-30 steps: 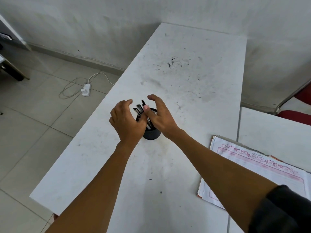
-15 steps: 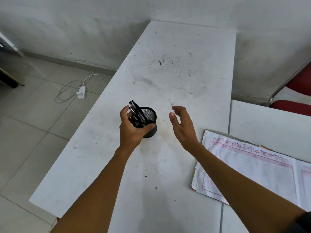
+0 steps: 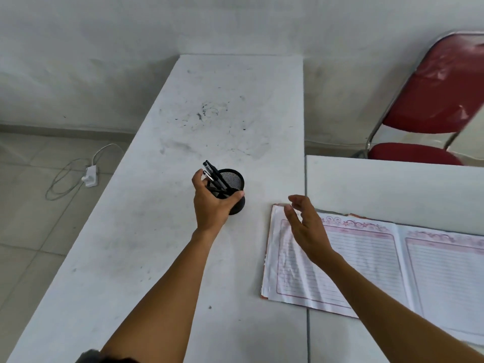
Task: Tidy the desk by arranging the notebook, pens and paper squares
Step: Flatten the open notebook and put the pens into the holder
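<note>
Well, left hand (image 3: 212,205) clasps pen cup (image 3: 234,191); right hand (image 3: 306,226) hovers spread above notebook (image 3: 366,265).

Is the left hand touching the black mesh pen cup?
Touching. The head view shows the left hand wrapped around the pen cup, thumb pressed on its near rim.

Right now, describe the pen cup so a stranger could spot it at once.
Start at the long white desk running to the wall. Near its middle, left of the open notebook, stands the pen cup with the left hand around it. It is the only black mesh cylinder there, with dark pens leaning out.
</note>
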Motion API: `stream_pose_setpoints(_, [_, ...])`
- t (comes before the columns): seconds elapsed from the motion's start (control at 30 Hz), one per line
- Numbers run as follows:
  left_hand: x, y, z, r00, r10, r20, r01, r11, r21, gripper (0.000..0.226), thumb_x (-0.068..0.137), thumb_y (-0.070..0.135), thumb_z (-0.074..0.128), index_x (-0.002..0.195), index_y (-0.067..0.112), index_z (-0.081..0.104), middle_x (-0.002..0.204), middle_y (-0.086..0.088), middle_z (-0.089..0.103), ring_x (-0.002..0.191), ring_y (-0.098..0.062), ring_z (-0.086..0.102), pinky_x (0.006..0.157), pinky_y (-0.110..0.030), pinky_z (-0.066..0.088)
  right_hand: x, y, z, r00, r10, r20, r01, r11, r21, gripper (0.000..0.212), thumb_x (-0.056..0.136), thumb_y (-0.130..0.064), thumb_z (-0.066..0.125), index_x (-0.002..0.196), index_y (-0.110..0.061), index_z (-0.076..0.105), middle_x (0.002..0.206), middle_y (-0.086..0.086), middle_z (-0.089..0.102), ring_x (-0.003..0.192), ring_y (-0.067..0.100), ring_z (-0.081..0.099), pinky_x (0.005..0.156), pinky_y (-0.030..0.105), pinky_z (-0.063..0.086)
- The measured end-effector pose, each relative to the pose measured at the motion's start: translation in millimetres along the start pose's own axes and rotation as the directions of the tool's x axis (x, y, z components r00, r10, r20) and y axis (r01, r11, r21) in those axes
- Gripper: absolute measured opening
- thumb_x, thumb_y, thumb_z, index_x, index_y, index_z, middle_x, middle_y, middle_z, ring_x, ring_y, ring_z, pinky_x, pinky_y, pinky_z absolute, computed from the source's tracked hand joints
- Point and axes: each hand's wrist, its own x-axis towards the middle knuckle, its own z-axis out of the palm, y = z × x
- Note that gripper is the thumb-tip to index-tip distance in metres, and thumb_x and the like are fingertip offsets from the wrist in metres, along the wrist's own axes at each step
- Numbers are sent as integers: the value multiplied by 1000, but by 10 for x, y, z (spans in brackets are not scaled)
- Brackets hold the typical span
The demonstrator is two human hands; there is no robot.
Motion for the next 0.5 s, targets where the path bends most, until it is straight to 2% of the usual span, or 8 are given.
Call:
stream_pose_setpoints(0.23, [10, 94, 271, 999, 24, 21, -24, 1000, -1, 101, 60, 27, 88, 138, 17, 24, 128, -12, 53, 103, -16, 53, 86, -23, 41, -143, 255, -391, 997, 70, -44, -72, 996, -50, 34, 95, -37, 44, 126, -21, 44, 128, -2, 52, 117, 11, 46, 91, 29, 36])
stream_pose_setpoints(0.37, [30, 73, 312, 999, 3, 35, -3, 1000, -15, 119, 60, 28, 88, 147, 22, 7, 133, -12, 49, 115, -21, 52, 96, -30, 43, -207, 330, -484, 996, 80, -41, -83, 994, -65, 38, 95, -38, 44, 129, -20, 44, 132, -2, 51, 119, 10, 45, 92, 28, 35])
stream_pose_setpoints(0.43, [32, 59, 295, 999, -5, 42, 6, 1000, -25, 130, 58, 31, 89, 148, 28, -4, 143, -12, 41, 126, -22, 46, 104, -36, 40, -237, 351, -513, 995, 87, -41, -89, 994, -62, 40, 95, -38, 44, 130, -20, 43, 135, -1, 50, 120, 10, 45, 93, 27, 35])
stream_pose_setpoints(0.5, [18, 48, 279, 999, 5, 38, -4, 1000, -27, 138, 54, 36, 90, 147, 32, -11, 156, -10, 23, 141, -21, 29, 113, -37, 31, -273, 373, -541, 996, 85, -41, -88, 994, -60, 38, 95, -39, 44, 129, -21, 42, 135, -1, 50, 121, 11, 46, 91, 26, 35])
